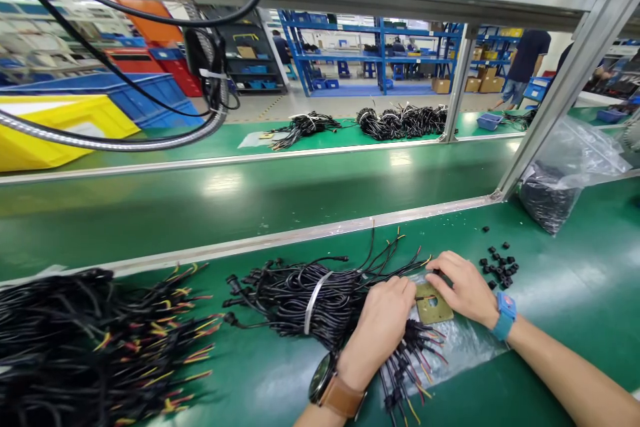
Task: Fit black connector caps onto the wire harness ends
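My left hand (pixel 381 328) rests over a tied bundle of black cables (pixel 305 293) with coloured wire ends, its fingers curled at the edge of a small brass-coloured plate (pixel 433 305). My right hand (pixel 463 287) lies on the far side of that plate, fingers curled down onto a black cable end. The plate sits on a clear plastic sheet (pixel 460 340) on the green bench. What the fingertips pinch is too small to make out. A little heap of small black caps (pixel 497 267) lies just right of my right hand.
A large pile of black cables (pixel 85 340) fills the left of the bench. A plastic bag of black parts (pixel 555 190) leans by a slanted metal post (pixel 560 87). Beyond a conveyor lie more cable bundles (pixel 400 120), blue racks and a standing person (pixel 523 67).
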A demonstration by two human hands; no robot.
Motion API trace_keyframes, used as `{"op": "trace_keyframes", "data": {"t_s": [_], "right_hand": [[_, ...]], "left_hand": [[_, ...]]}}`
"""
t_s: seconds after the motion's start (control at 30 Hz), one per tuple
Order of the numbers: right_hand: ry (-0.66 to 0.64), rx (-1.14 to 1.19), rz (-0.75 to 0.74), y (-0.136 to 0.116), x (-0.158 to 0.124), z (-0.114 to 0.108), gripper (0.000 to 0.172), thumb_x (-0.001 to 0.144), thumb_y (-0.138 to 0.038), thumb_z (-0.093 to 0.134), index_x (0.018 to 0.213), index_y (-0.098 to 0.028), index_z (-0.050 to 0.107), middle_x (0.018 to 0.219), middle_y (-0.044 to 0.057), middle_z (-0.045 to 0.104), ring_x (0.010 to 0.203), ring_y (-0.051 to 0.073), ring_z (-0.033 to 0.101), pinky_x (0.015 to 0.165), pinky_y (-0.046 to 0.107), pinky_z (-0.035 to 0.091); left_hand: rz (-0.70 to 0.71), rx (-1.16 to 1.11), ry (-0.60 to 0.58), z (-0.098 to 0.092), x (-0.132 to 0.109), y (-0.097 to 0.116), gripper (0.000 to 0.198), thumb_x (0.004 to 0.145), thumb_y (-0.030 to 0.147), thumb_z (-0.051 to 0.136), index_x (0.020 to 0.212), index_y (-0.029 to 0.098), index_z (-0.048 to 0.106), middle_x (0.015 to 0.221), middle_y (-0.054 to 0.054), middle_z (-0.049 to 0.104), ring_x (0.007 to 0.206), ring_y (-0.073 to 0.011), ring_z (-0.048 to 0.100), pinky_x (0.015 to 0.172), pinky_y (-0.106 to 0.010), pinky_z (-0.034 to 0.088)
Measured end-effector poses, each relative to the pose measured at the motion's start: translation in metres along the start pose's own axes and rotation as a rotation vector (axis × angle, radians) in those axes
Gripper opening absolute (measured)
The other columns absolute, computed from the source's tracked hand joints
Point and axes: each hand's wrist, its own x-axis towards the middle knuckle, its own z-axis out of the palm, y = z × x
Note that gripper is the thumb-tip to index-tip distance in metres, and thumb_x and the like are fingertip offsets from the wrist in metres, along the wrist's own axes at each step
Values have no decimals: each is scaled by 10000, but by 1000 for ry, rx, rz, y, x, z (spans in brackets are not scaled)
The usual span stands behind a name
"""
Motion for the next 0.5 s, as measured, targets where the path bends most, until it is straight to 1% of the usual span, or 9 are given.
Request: {"op": "trace_keyframes", "data": {"t_s": [0.13, 0.33, 0.4, 0.5], "right_hand": [[-6, -5, 1, -2, 0, 1, 127, 1041, -260, 508, 1046, -202, 622, 956, 81, 668, 910, 236, 615, 802, 372, 512], [-1, -12, 2, -2, 0, 2, 121, 1035, -258, 519, 1048, -211, 630, 950, 78, 673, 911, 236, 627, 819, 367, 515], [15, -20, 34, 1, 0, 1, 132, 1037, -266, 512, 1049, -213, 632, 958, 75, 675, 891, 226, 636, 797, 349, 511], [25, -58, 142, 7, 1, 0, 139, 1030, -271, 510, 999, -210, 631, 921, 52, 676, 781, 200, 635, 705, 316, 483]], "left_hand": [[28, -44, 43, 5, -3, -2, 164, 965, 97, 501, 851, 211, 528, 863, -9, 610, 805, -204, 550, 692, -346, 384], [16, -83, 120, 12, -2, -2, 164, 1010, 172, 473, 859, 207, 525, 830, -17, 590, 781, -198, 540, 671, -342, 372], [11, -70, 121, 13, -1, -2, 172, 1014, 180, 471, 852, 208, 521, 819, -15, 583, 774, -197, 541, 670, -338, 371], [9, -54, 91, 12, 0, -1, 164, 1004, 174, 483, 847, 209, 513, 816, -13, 580, 768, -197, 544, 667, -334, 373]]}}
